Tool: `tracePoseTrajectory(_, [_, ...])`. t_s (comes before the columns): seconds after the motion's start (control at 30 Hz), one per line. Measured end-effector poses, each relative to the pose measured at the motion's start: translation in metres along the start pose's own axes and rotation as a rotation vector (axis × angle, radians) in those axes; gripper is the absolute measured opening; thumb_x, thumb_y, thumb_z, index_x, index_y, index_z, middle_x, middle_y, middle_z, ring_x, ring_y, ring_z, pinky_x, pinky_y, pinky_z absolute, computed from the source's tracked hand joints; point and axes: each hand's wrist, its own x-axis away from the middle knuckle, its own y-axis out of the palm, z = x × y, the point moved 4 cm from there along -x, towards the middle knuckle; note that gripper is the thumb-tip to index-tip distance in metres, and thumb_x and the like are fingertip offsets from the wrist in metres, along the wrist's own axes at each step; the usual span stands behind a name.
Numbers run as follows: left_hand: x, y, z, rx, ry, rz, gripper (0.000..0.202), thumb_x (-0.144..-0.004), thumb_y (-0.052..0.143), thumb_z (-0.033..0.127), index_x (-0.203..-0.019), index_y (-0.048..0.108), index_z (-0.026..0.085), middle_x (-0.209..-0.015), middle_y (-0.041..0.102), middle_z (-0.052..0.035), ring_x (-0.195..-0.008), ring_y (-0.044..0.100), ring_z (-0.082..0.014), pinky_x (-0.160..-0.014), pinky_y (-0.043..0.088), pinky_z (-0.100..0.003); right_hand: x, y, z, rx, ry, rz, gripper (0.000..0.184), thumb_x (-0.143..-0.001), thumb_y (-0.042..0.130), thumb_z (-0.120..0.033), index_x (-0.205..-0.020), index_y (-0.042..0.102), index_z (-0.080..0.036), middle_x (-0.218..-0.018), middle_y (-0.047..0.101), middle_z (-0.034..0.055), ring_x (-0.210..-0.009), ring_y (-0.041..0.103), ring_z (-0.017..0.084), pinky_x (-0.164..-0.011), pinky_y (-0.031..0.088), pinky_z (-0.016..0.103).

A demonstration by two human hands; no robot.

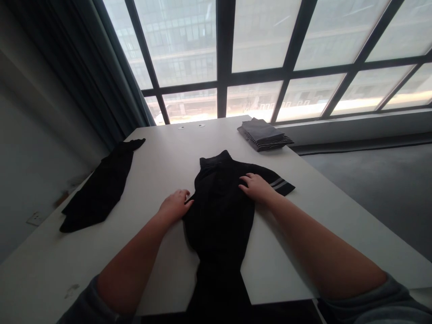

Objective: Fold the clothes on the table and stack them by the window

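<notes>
A black short-sleeved shirt (219,216) lies flat on the white table (303,234), collar away from me, its lower part hanging over the near edge. Its right sleeve ends in grey stripes (280,183). My left hand (175,204) rests at the shirt's left edge with the fingers curled down against the fabric and the table. My right hand (258,186) lies palm down on the shirt near the right shoulder, fingers stretched flat.
Another black garment (101,189) is spread on the table's left side. A folded grey stack of clothes (263,134) sits at the far right corner. Beyond the table are a large window and a dark curtain (84,67); grey floor lies to the right.
</notes>
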Motion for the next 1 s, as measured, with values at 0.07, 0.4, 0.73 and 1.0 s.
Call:
tracePoseTrajectory(0.07, [-0.001,0.011,0.003,0.115,0.070,-0.075,0.022,-0.090,0.062,0.041,-0.096,0.073,0.023,-0.106,0.075,-0.0098,-0.103,0.068,-0.0289,-0.092,0.052,-0.038,-0.002,0.007,-0.001,-0.010,-0.032,-0.027,0.059,-0.105,0.052,-0.048,-0.156,0.057,-0.018,-0.165,0.046,0.0198,-0.153,0.040,0.042,-0.125,0.032,0.060])
tracePoseTrajectory(0.4, [0.011,0.012,0.022,1.567,-0.140,-0.390,0.020,-0.091,0.074,0.040,-0.091,0.069,0.020,-0.087,0.074,-0.0021,-0.079,0.071,-0.0165,-0.079,0.060,-0.027,-0.005,0.009,-0.004,-0.148,-0.171,-0.059,0.054,-0.103,0.059,-0.040,-0.154,0.060,-0.021,-0.169,0.041,0.0149,-0.159,0.032,0.039,-0.130,0.021,0.063])
tracePoseTrajectory(0.73, [-0.001,0.032,0.008,1.667,-0.307,-0.684,0.035,-0.101,0.062,0.034,-0.121,0.078,0.011,-0.120,0.081,-0.0131,-0.112,0.077,-0.0281,-0.104,0.059,-0.038,0.011,-0.001,-0.034,-0.472,-0.484,-0.120,0.044,-0.096,0.067,-0.036,-0.138,0.073,-0.026,-0.154,0.061,0.0082,-0.148,0.052,0.030,-0.128,0.039,0.049])
tracePoseTrajectory(1.0, [0.003,0.020,0.002,1.578,-0.152,-0.603,0.034,-0.098,0.068,0.033,-0.125,0.073,0.013,-0.115,0.081,-0.0118,-0.111,0.077,-0.0306,-0.101,0.060,-0.041,0.009,-0.008,-0.031,-0.498,-0.380,-0.065,0.043,-0.103,0.056,-0.036,-0.142,0.069,-0.025,-0.142,0.065,0.0095,-0.130,0.064,0.026,-0.118,0.047,0.042])
